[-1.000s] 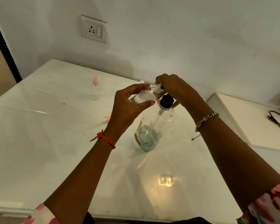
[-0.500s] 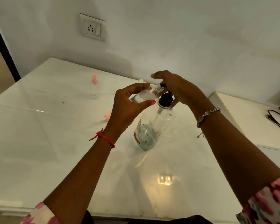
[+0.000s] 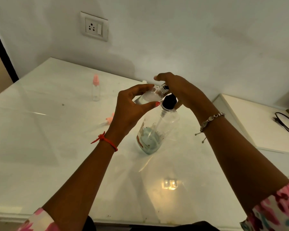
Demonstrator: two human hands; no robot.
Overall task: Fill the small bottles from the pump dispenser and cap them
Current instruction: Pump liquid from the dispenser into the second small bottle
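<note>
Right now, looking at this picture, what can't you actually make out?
All in the head view:
- Spout of the pump dispenser: covered by the right hand, so any flow of liquid is unseen.
- Fill level of the small bottle: clear, blurred, and partly wrapped by the left hand.
- The pink cap: partly behind the left hand.
- The black cable: cut off by the right edge.

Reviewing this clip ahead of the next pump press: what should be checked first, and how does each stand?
1. Left hand grip on bottle: ok, fingers round it.
2. Bottle neck at spout: cannot tell, right hand partly hides it.
3. Right hand over dispenser top: ok.
4. Dispenser standing on table: ok.
5. Liquid left in dispenser: ok, a little at the bottom.
6. Cap lying free on table: ok.
</note>
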